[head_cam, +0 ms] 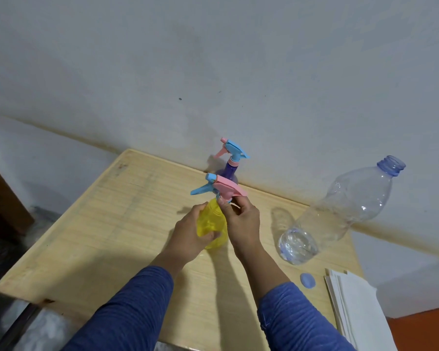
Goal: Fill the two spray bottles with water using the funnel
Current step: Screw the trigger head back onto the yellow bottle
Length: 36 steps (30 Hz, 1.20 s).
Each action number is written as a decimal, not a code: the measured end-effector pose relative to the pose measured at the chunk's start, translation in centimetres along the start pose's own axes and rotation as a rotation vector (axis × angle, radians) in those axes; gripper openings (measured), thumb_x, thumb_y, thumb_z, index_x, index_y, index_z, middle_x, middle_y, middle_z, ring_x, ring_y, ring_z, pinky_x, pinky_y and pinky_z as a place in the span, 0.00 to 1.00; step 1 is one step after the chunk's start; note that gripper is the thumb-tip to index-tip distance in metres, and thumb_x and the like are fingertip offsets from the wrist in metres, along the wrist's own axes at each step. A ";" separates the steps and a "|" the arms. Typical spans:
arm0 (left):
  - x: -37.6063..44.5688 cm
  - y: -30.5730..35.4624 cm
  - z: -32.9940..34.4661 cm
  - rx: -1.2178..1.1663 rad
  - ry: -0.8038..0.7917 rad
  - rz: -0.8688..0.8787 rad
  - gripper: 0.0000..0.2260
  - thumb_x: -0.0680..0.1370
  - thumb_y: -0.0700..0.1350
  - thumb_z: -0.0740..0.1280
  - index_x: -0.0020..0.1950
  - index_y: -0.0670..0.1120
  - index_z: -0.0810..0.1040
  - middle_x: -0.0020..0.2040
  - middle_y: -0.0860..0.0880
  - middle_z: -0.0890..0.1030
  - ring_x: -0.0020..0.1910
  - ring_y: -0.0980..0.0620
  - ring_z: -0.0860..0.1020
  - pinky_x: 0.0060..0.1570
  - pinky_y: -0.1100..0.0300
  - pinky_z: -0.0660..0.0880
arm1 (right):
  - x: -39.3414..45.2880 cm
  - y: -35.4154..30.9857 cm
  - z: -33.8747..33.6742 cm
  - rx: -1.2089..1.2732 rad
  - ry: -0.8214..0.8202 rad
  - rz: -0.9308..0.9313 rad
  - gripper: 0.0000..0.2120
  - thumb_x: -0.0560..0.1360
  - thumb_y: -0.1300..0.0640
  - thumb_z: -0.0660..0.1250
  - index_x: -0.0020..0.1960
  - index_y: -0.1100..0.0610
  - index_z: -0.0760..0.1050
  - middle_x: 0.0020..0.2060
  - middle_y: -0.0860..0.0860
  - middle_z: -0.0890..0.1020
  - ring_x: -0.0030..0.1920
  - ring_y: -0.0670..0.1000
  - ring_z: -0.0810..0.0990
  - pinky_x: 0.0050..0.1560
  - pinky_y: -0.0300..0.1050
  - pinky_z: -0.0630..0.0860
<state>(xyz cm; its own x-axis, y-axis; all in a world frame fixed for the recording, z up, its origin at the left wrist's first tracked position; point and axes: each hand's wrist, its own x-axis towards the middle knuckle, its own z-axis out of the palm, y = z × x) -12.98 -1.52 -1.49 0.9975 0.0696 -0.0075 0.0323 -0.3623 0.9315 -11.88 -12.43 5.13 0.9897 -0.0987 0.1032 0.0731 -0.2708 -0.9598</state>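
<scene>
A yellow spray bottle (211, 221) stands on the wooden table (107, 224) near its middle. My left hand (188, 234) wraps around its body. My right hand (241, 219) pinches the collar under its pink and blue trigger head (219, 190). Behind it, against the wall, stands a purple spray bottle (230, 173) with a blue and pink trigger head fitted. A large clear water bottle (340, 211) stands uncapped at the right, holding a little water at the bottom. No funnel is visible.
A blue bottle cap (307, 281) lies on the table in front of the water bottle. A stack of white paper sheets (357, 307) sits at the table's right front corner. The grey wall runs right behind the table.
</scene>
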 end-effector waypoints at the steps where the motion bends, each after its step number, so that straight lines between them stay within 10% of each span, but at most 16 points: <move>1: 0.0 0.0 0.0 -0.002 0.002 0.000 0.31 0.68 0.49 0.75 0.68 0.54 0.67 0.57 0.55 0.77 0.55 0.55 0.76 0.55 0.61 0.72 | 0.2 0.0 0.0 -0.026 -0.016 0.000 0.08 0.72 0.53 0.69 0.51 0.50 0.79 0.49 0.53 0.83 0.52 0.55 0.81 0.57 0.58 0.76; 19: 0.0 0.1 0.1 -0.002 0.007 0.021 0.30 0.68 0.48 0.76 0.67 0.54 0.68 0.57 0.56 0.77 0.55 0.58 0.75 0.54 0.64 0.70 | 1.5 0.6 -0.5 -0.073 -0.065 -0.044 0.13 0.72 0.54 0.71 0.56 0.55 0.78 0.42 0.48 0.80 0.38 0.47 0.73 0.45 0.48 0.74; 25: 0.1 0.2 0.2 0.014 0.026 0.017 0.30 0.68 0.46 0.76 0.67 0.53 0.68 0.56 0.55 0.77 0.55 0.57 0.76 0.54 0.64 0.70 | 1.0 0.5 -0.1 -0.074 0.016 -0.046 0.12 0.69 0.54 0.74 0.50 0.47 0.75 0.38 0.42 0.78 0.36 0.40 0.73 0.36 0.25 0.68; 36: 0.0 -0.1 0.4 0.000 0.050 0.026 0.30 0.68 0.46 0.76 0.67 0.52 0.68 0.57 0.54 0.78 0.56 0.55 0.76 0.56 0.61 0.72 | 1.1 1.5 -1.0 -0.056 -0.169 -0.075 0.17 0.76 0.51 0.65 0.64 0.48 0.74 0.54 0.47 0.82 0.56 0.48 0.78 0.59 0.50 0.75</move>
<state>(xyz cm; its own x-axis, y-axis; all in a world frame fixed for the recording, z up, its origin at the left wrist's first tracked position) -13.00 -1.86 -1.69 0.9937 0.1066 0.0352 0.0061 -0.3646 0.9311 -10.85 -13.93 4.11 0.9887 0.0846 0.1240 0.1450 -0.3251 -0.9345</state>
